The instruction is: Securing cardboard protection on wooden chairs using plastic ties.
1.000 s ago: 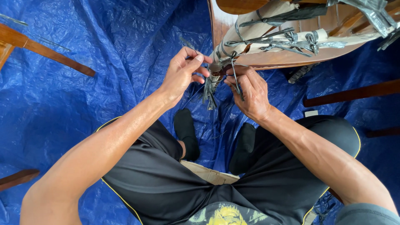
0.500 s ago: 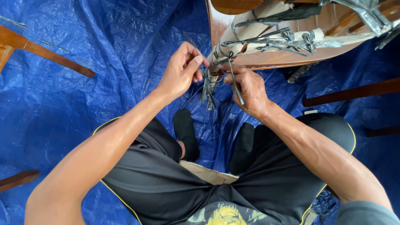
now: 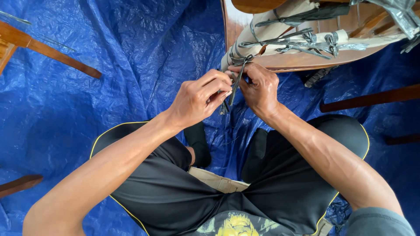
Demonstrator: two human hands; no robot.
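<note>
A curved wooden frame point(image 3: 306, 61) lies ahead of me, with cream padding rolls point(image 3: 271, 32) bound on by grey plastic strips point(image 3: 302, 41). My left hand point(image 3: 199, 98) and my right hand point(image 3: 258, 89) meet at the frame's near end. Both pinch a grey strip point(image 3: 236, 85) that hangs from a knot there. The left fingers close over the strip's lower end, and a small bundle of strip ends point(image 3: 224, 107) shows below them. The right hand grips the strip close to the knot.
A crumpled blue tarpaulin point(image 3: 109, 65) covers the floor. Brown wooden bars lie on it: at upper left point(image 3: 48, 54), at lower left point(image 3: 19, 185), and at right point(image 3: 372, 98). My black-shorted legs and black socks point(image 3: 197, 140) rest below the hands.
My left hand has come down and to the right, closing over the strip beside my right hand. The hanging strip bundle is now mostly hidden by the left fingers.
</note>
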